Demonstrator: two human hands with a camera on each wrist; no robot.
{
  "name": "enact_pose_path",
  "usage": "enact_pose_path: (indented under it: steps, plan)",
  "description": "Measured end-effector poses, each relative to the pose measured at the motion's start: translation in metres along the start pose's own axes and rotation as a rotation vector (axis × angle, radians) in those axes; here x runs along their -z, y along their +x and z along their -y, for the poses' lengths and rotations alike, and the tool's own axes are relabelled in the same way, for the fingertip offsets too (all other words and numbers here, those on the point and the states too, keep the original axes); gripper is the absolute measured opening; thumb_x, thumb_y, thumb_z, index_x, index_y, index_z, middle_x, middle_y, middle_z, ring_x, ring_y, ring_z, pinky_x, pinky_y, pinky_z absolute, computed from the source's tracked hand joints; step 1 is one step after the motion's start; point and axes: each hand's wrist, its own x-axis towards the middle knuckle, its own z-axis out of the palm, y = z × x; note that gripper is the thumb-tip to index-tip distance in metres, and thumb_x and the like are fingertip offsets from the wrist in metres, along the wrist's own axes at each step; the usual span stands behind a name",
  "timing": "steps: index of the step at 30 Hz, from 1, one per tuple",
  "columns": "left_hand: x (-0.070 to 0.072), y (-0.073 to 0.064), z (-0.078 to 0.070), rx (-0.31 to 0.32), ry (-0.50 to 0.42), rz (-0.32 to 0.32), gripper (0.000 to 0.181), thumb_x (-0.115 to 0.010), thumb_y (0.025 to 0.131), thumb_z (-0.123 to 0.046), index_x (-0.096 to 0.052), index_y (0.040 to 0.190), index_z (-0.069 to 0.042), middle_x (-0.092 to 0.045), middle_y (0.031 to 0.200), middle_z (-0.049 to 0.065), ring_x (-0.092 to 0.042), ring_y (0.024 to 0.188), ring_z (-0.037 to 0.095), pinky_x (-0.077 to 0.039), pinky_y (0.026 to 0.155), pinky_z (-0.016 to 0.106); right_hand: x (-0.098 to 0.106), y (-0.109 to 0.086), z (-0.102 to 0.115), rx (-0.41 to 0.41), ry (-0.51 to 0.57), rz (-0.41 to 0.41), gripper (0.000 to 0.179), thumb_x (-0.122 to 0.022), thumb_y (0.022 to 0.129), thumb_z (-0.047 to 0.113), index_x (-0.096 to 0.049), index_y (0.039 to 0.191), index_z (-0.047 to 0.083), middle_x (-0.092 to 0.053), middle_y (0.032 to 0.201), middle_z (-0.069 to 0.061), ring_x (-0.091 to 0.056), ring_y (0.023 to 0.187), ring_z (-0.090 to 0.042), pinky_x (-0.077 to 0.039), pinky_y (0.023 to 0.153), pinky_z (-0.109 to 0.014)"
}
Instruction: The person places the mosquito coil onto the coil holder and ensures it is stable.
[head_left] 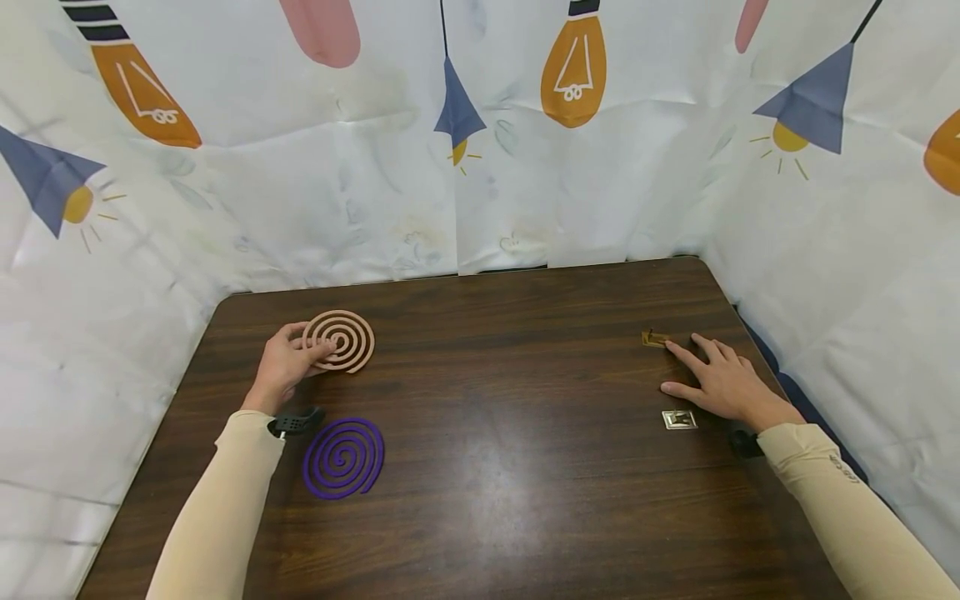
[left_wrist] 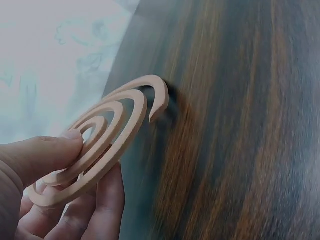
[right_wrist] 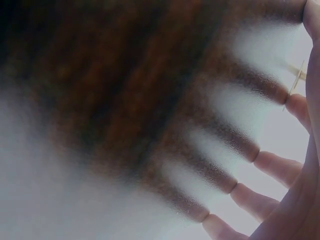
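My left hand (head_left: 288,360) holds a tan mosquito coil (head_left: 370,340) over the far left of the table. In the left wrist view the thumb lies on top of the coil (left_wrist: 131,131) near its centre, with the fingers underneath, and the coil is tilted. A purple mosquito coil (head_left: 380,454) lies flat nearer to me. At the right, my right hand (head_left: 727,379) is spread palm down, its index fingertip at a small gold metal coil stand (head_left: 654,339). A silver metal stand (head_left: 678,420) lies nearer to me, just below the right thumb.
The dark wood-grain table (head_left: 487,375) has rounded far corners. White cloth (head_left: 375,192) printed with lamps and bulbs hangs behind it and along both sides. Dark wrist bands (head_left: 298,422) sit at both wrists.
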Motion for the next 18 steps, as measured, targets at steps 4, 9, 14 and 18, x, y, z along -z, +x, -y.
enact_pose_path:
  steps: [4,9,14,18]
  plan:
    - [-0.0012,0.0001,-0.0015,0.013,-0.078,0.016,0.077,-0.069,0.101,-0.026,-0.028,0.161,0.001,-0.069,0.092,-0.021,-0.073,0.083,-0.003,-0.065,0.079,0.023,0.0006,0.0,0.0002,-0.003,0.0,0.005,0.086,-0.049,0.1,0.07,-0.024,0.165,0.021,-0.023,0.163,-0.033,-0.03,0.143,-0.063,-0.036,0.105,-0.083]
    - [-0.0036,-0.0011,-0.0017,0.024,-0.099,0.012,0.069,-0.07,0.1,-0.024,-0.036,0.155,0.001,-0.069,0.091,-0.024,-0.073,0.082,-0.003,-0.065,0.077,0.023,0.0006,-0.0017,0.0007,0.001,0.001,-0.006,0.085,-0.05,0.099,0.069,-0.026,0.165,0.02,-0.024,0.164,-0.033,-0.031,0.143,-0.062,-0.037,0.105,-0.082]
    - [-0.0062,-0.0018,-0.0011,0.031,-0.178,0.013,0.065,-0.071,0.099,-0.019,-0.038,0.152,0.001,-0.07,0.093,-0.019,-0.074,0.083,0.0,-0.065,0.078,0.023,-0.0005,-0.0017,0.0007,0.003,-0.001,-0.008,0.085,-0.051,0.1,0.069,-0.026,0.165,0.019,-0.024,0.164,-0.033,-0.031,0.144,-0.062,-0.037,0.105,-0.081]
    - [-0.0083,-0.0028,-0.0026,0.034,-0.284,0.035,0.058,-0.071,0.098,-0.012,-0.04,0.146,-0.002,-0.071,0.092,-0.014,-0.075,0.083,0.003,-0.065,0.077,0.024,-0.0015,-0.0018,-0.0001,0.006,-0.005,-0.011,0.085,-0.051,0.1,0.068,-0.027,0.164,0.019,-0.024,0.164,-0.033,-0.031,0.144,-0.062,-0.038,0.104,-0.081]
